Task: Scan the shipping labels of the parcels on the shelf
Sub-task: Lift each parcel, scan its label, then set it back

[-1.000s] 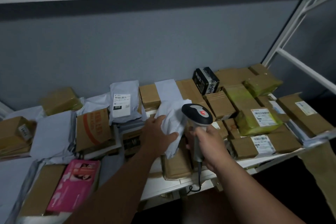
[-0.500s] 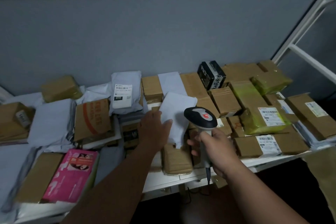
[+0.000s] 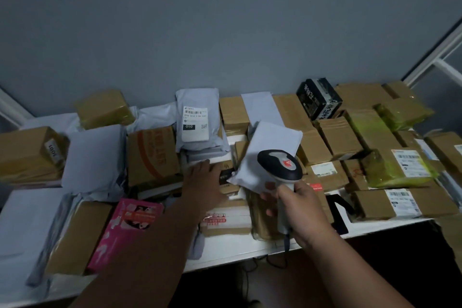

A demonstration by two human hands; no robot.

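Left hand point(image 3: 205, 182) has let go of the white bag point(image 3: 268, 157), now flat on boxes | right hand point(image 3: 297, 210) grips scanner point(image 3: 280, 165) | next label

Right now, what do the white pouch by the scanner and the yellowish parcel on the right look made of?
White pouch: likely soft plastic mailer film, matte; it creases and sags. Yellowish parcel: seemingly cardboard wrapped in glossy yellow-green tape or film; it shines and wrinkles.

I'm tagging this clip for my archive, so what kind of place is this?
Probably a parcel sorting or storage room. A white shelf is crowded with labelled cardboard parcels and grey mailer bags, and the right hand grips a barcode scanner.
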